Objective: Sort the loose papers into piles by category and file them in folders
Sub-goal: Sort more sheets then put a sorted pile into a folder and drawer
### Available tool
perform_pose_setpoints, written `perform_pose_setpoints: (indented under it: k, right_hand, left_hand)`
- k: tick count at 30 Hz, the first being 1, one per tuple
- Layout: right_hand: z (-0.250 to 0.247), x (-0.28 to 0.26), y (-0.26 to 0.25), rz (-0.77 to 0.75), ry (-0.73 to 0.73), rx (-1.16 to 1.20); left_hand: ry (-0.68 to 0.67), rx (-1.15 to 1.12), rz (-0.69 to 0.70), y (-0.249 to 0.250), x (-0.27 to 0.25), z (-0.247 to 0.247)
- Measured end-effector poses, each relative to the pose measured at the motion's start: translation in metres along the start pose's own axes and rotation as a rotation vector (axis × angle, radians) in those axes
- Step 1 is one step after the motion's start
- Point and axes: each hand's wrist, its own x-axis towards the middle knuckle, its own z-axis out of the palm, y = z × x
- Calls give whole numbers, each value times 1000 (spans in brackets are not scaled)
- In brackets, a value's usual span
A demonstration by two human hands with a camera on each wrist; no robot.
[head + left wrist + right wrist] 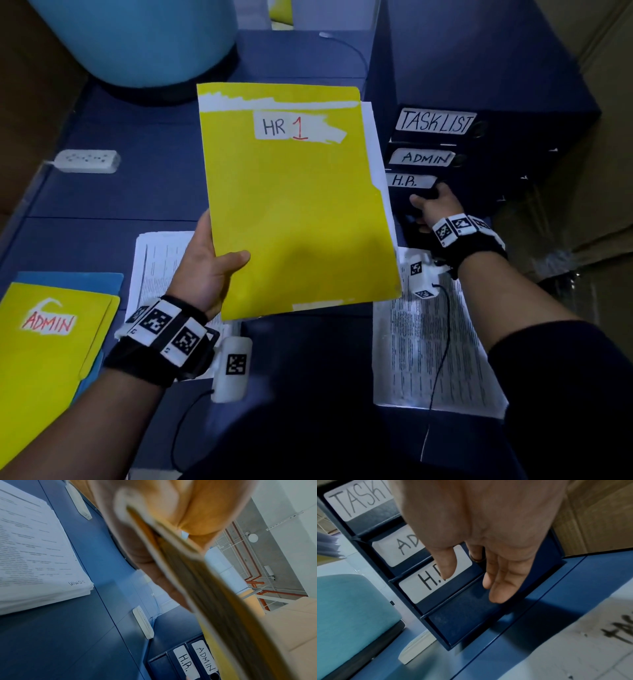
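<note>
Nearest to the person, two piles of printed papers are lying on the blue desk (85, 205): one pile (428, 359) under the right forearm, another pile (154, 260) under the left wrist. At the near left edge a yellow folder marked ADMIN (48, 342) is resting on a light blue folder (102, 279).

The left hand (209, 267) is gripping the lower left edge of a yellow folder labelled HR 1 (294, 205), thumb on the front, and is holding it up off the desk; white sheets are sticking out along its right side.

Further right, the right hand (433, 205) is reaching to a stack of dark blue binders. Its fingers are lying fairly straight against the H.R. binder (436, 585), the thumb across the label; whether one finger is hooking the spine's ring hole I cannot tell. Above it are sitting the ADMIN binder (424, 158) and the TASK LIST binder (435, 121).

Beyond, a white power strip (87, 161) is lying on the desk, and a big light blue drum (137, 41) is standing at the back.
</note>
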Motion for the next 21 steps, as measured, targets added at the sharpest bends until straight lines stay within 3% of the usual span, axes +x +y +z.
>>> perform_pose_setpoints:
  k: [6, 21]
  right_hand:
    - [-6, -28, 12, -17, 12, -13]
    - [-34, -213, 89, -80, 51, -115]
  left_hand:
    - [-17, -9, -1, 0, 2, 2]
    - [-87, -3, -11, -2, -28, 4]
